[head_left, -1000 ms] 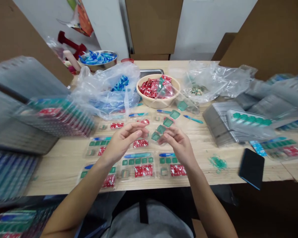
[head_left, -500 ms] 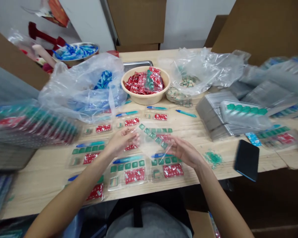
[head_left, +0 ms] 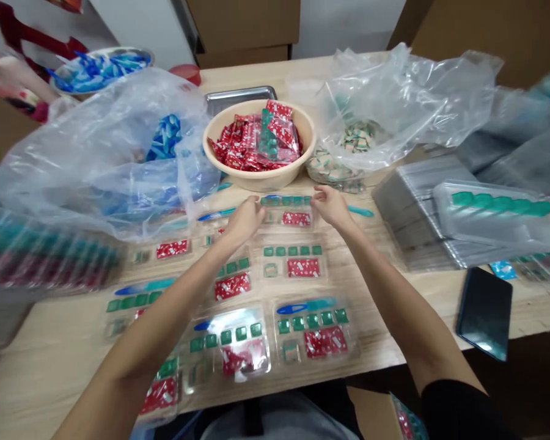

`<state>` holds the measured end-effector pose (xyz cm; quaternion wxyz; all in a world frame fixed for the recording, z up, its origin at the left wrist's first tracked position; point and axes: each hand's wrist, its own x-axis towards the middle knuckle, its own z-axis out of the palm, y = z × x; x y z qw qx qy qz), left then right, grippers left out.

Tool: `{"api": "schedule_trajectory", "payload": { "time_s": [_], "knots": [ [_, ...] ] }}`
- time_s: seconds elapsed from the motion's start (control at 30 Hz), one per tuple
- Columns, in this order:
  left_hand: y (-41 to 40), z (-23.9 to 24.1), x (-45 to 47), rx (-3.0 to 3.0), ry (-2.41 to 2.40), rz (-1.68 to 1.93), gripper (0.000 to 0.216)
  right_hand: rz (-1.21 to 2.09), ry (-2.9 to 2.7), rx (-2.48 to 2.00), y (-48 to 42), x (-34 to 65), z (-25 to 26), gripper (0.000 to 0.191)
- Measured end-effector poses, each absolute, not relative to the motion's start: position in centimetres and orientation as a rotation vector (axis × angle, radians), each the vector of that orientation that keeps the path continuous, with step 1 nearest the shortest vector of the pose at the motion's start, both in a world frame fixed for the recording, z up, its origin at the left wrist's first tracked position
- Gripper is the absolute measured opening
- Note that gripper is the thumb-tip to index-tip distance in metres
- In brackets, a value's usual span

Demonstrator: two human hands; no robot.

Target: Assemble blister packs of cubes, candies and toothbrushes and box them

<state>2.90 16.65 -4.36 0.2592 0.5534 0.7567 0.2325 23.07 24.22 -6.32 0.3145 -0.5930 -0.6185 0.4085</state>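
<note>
Our bare left fingers (head_left: 253,211) and right fingers (head_left: 321,194) are bracketing the two ends of a row of five glossy green squares (head_left: 286,200). Contact is looking likely at both ends, but we are not managing to tell whether either hand is gripping or only touching. The green row is lying along the far side of a clear, shallow plastic tray (head_left: 297,228) on the pale wooden table (head_left: 73,324); the same tray is also carrying a shiny red packet with white markings (head_left: 296,218), and a slim blue pick (head_left: 270,196) is showing just behind the squares (mostly hidden by them). We are judging that we are seating the row in its place, as in the filled clear plastic tray nearest us (head_left: 352,348), where a blue-and-turquoise pick (head_left: 307,305) is sitting behind the greens. From here, we are reckoning, the next move is calling for light, level pressure at both ends, keeping the slim pick undisturbed, and then an even letting-go.
</note>
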Motion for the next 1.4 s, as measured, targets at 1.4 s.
{"api": "schedule_trajectory", "payload": {
  "time_s": [1.4],
  "knots": [
    [18.5,6.2,30.7,2.565,0.984,0.068,0.016,0.187,-1.143,-1.611,5.1,42.8,-1.0,0.039]
  ]
}}
